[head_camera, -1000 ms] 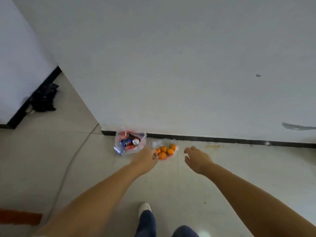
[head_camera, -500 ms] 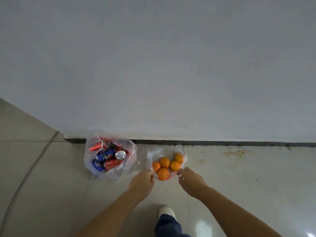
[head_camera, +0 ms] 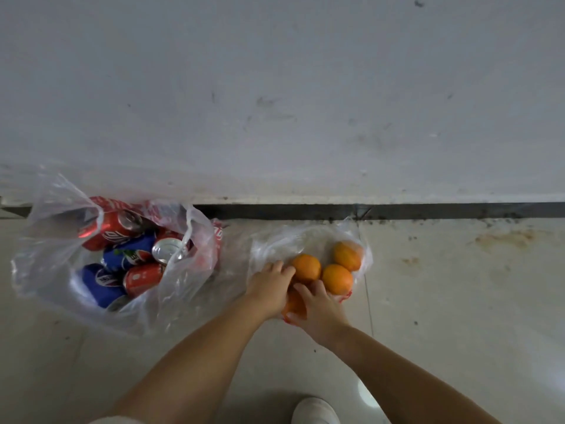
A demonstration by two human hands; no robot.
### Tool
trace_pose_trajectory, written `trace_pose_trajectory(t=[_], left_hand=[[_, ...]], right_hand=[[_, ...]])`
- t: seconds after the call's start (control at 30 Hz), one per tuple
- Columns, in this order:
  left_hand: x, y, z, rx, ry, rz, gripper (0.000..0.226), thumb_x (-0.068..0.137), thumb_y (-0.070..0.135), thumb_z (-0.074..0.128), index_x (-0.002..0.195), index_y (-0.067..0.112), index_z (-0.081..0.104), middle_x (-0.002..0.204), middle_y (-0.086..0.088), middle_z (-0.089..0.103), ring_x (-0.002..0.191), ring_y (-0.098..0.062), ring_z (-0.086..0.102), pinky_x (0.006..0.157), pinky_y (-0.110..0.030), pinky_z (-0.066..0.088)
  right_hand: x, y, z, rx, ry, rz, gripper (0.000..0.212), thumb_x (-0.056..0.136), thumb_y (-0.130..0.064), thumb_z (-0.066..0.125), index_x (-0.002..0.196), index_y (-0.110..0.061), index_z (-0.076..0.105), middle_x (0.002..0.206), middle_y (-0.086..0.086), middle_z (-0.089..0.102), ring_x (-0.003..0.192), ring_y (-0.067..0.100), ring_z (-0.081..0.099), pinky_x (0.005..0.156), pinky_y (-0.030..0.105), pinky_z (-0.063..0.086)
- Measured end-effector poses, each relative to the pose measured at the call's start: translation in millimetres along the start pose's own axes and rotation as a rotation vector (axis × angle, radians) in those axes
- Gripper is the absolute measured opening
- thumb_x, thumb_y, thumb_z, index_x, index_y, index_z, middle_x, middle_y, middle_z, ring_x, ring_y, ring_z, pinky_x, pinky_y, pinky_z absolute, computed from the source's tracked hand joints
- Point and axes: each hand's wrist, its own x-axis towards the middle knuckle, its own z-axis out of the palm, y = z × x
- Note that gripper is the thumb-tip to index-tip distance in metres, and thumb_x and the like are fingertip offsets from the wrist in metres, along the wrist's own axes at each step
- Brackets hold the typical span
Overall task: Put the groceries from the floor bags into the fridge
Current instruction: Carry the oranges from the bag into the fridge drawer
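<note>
We find both hands down in the fruit bag [head_camera: 308, 237], a clear plastic bag lying open on the floor [head_camera: 458, 301] against the wall [head_camera: 275, 87]. The left hand [head_camera: 270, 289] and the right hand [head_camera: 318, 307] meet over the nearest orange [head_camera: 295, 302], fingers curled around it from either side; it is mostly hidden between them. We cannot tell whether it is lifted clear of the bag. Three more oranges lie just beyond: one [head_camera: 306, 267] touching the left fingertips, one [head_camera: 337, 279] beside the right fingers, and one [head_camera: 348, 256] nearest the wall.

To the left, close beside the fruit bag, stands the can bag [head_camera: 46, 240], also clear plastic and open. It holds red cans [head_camera: 113, 231] and blue cans [head_camera: 128, 255], lying on their sides, with one silver can top [head_camera: 166, 250] facing up.

A white shoe [head_camera: 315, 411] shows at the lower edge.
</note>
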Motion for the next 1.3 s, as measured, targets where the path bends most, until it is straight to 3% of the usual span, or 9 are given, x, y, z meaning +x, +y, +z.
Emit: trace_pose_trajectory(t=[0.1,0.23,0.47,0.63,0.97,1.1,1.3], left_hand=[[5.9,-4.3,6.3,-0.078,-0.058,-0.126,0.058,0.089,0.025,0.053,0.141,0.022,0.028,0.145,-0.011,0.033,0.132,-0.032,0.037,0.105,-0.049,0.038],[7.0,-10.3,3.0,-0.107,-0.116,-0.113,0.054,0.088,0.021,0.057,0.137,0.020,0.034,0.146,-0.010,0.030,0.130,-0.030,0.039,0.102,-0.042,0.041],[-62.3,16.3,-81.7,-0.251,0.071,-0.085,0.052,0.090,0.020,0.057,0.137,0.021,0.035,0.140,-0.007,0.036,0.124,-0.028,0.043,0.097,-0.038,0.042],[-153.4,58.6,-172.7,-0.277,0.091,-0.076,0.051,0.092,0.020,0.055,0.138,0.018,0.033,0.141,-0.009,0.035,0.123,-0.028,0.045,0.093,-0.037,0.044],[-350.9,158.3,-340.4,-0.274,0.104,0.043,0.052,0.092,0.029,0.056,0.138,0.019,0.035,0.140,-0.007,0.040,0.124,-0.023,0.046,0.101,-0.037,0.045],[-420.7,213.4,-392.9,-0.267,0.130,0.133,0.054,0.091,0.032,0.056,0.138,0.019,0.034,0.139,-0.005,0.038,0.122,-0.024,0.047,0.097,-0.027,0.041],[-507.8,326.3,-453.2,-0.158,0.147,0.400,0.046,0.087,0.032,0.058,0.128,0.022,0.039,0.127,-0.005,0.041,0.108,-0.025,0.051,0.091,-0.038,0.047]], right_hand=[[5.8,-3.4,14.5,-0.023,-0.051,0.042,0.073,0.084,-0.060,0.050,0.146,-0.034,0.021,0.144,0.008,0.032,0.132,0.036,0.037,0.100,0.052,0.043],[6.0,-11.5,8.6,0.024,-0.052,0.067,0.073,0.080,-0.044,0.062,0.142,-0.031,0.026,0.140,0.008,0.032,0.130,0.035,0.035,0.105,0.049,0.037],[-57.1,-30.5,-78.7,0.171,0.057,0.182,0.077,0.077,-0.046,0.069,0.139,-0.026,0.028,0.132,0.010,0.036,0.121,0.035,0.040,0.096,0.040,0.043],[-145.8,-59.1,-178.7,0.182,0.063,0.204,0.063,0.081,-0.038,0.062,0.133,-0.027,0.029,0.136,0.009,0.034,0.120,0.030,0.040,0.096,0.039,0.043],[-359.0,-136.5,-355.0,0.197,0.186,0.239,0.072,0.082,-0.035,0.062,0.142,-0.030,0.022,0.138,0.006,0.033,0.122,0.027,0.038,0.093,0.035,0.046],[-458.5,-145.8,-401.4,0.211,0.312,0.307,0.069,0.082,-0.033,0.063,0.140,-0.028,0.027,0.139,0.007,0.033,0.124,0.028,0.038,0.096,0.036,0.046],[-623.7,-121.0,-444.1,0.268,0.588,0.471,0.070,0.081,-0.036,0.064,0.141,-0.027,0.028,0.137,0.008,0.034,0.122,0.029,0.040,0.093,0.039,0.049]])
